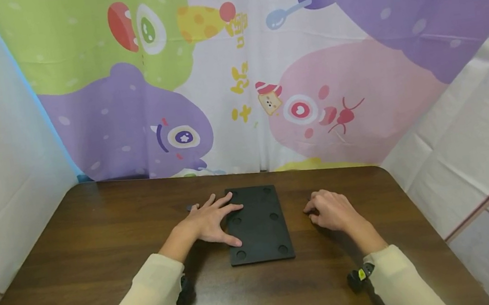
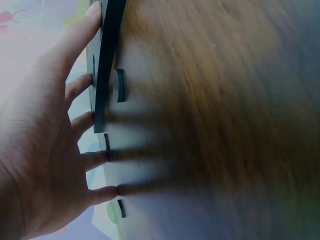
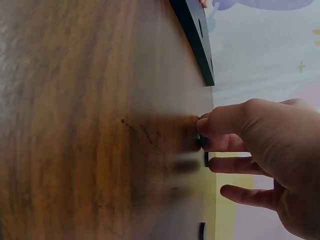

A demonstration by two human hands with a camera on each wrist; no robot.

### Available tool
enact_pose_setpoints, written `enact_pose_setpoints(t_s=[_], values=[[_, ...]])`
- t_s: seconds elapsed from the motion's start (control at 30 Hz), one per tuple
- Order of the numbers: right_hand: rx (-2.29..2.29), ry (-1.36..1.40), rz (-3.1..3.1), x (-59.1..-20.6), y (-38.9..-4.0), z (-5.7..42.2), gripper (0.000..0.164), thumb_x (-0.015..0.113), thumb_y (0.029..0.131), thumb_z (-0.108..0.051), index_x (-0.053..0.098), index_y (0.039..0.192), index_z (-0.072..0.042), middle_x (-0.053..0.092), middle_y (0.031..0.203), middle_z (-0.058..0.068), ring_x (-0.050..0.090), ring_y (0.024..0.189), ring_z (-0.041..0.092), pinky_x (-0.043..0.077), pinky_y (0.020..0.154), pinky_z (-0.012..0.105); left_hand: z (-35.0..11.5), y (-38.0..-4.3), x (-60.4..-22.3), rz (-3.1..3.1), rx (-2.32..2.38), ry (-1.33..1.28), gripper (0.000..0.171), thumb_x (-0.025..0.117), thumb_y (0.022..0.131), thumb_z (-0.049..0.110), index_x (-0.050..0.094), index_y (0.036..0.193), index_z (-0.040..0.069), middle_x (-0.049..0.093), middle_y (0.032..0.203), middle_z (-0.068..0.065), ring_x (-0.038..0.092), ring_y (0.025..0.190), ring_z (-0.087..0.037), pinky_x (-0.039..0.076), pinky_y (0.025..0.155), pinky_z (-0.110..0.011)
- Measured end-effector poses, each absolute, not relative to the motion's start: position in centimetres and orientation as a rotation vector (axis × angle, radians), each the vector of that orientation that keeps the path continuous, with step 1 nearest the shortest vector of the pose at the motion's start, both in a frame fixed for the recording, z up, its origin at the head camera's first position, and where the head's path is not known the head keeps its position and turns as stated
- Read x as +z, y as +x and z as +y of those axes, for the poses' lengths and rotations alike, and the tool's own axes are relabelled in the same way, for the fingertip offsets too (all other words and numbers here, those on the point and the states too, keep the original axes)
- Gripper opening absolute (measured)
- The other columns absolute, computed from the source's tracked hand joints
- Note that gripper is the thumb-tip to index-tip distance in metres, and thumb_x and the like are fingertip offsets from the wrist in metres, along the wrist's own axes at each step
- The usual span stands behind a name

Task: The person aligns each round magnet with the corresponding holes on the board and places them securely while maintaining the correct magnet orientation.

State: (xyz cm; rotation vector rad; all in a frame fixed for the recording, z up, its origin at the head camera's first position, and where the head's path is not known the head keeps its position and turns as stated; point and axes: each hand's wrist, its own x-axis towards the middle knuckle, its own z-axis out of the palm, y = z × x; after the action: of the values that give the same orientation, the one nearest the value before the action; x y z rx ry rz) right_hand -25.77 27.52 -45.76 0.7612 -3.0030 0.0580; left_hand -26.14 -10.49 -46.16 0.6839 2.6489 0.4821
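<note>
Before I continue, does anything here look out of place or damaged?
Only the backdrop: its cartoon faces and lettering run sideways, as if hung turned. I see no damage on the black board.

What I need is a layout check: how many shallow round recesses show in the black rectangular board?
6. On the black rectangular board: a far pair, a middle pair, and a near pair. The left hand partly hides the far-left one.

Head view: above, forward-down over table [image 1: 79, 252]; 2 wrist views: low, close, sharing black board [image 1: 255, 227].
</note>
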Motion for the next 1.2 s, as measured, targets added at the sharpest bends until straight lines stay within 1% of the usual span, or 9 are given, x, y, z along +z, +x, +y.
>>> enact_pose_setpoints(t_s=[0.27,0.5,0.63,0.77,1.2], values=[[0.057,0.748,-3.027,-45.1,-26.5,27.6,0.016,0.085,0.096,-0.018,0.09,0.111,-0.02,0.08,0.112,0.0,0.075,0.111,0.031,0.065,0.081,0.051,-10.3,-26.1,-46.0,2.646,0.489,0.66,0.105,0.087,0.088,0.068,0.04,0.176,0.035,0.012,0.194,-0.004,0.006,0.179,-0.05,0.014,0.134,-0.087],[0.075,0.75,-3.001,-44.2,-26.8,27.3,0.016,0.086,0.094,-0.017,0.091,0.109,-0.019,0.08,0.109,0.001,0.074,0.108,0.03,0.065,0.081,0.051,-10.3,-26.2,-46.2,2.645,0.503,0.662,0.105,0.088,0.087,0.068,0.041,0.175,0.035,0.013,0.193,-0.005,0.006,0.179,-0.051,0.014,0.134,-0.087],[0.093,0.756,-2.988,-44.1,-26.9,27.1,0.016,0.086,0.095,-0.017,0.091,0.11,-0.018,0.081,0.11,0.002,0.074,0.108,0.031,0.065,0.082,0.052,-10.3,-26.2,-46.3,2.647,0.503,0.667,0.105,0.088,0.087,0.069,0.041,0.175,0.035,0.013,0.193,-0.005,0.006,0.178,-0.051,0.014,0.134,-0.087],[0.122,0.762,-2.969,-44.2,-27.1,27.0,0.017,0.085,0.095,-0.016,0.091,0.111,-0.018,0.082,0.112,0.002,0.074,0.11,0.032,0.065,0.083,0.054,-10.3,-26.2,-46.3,2.651,0.502,0.668,0.105,0.088,0.087,0.069,0.042,0.175,0.035,0.014,0.193,-0.005,0.007,0.178,-0.051,0.014,0.133,-0.088],[0.181,0.735,-2.959,-44.7,-27.8,26.4,0.017,0.085,0.095,-0.017,0.091,0.11,-0.019,0.083,0.113,0.001,0.074,0.109,0.031,0.064,0.081,0.054,-10.4,-26.0,-46.1,2.651,0.517,0.665,0.105,0.089,0.086,0.067,0.043,0.175,0.034,0.015,0.193,-0.006,0.008,0.178,-0.052,0.014,0.133,-0.089]])
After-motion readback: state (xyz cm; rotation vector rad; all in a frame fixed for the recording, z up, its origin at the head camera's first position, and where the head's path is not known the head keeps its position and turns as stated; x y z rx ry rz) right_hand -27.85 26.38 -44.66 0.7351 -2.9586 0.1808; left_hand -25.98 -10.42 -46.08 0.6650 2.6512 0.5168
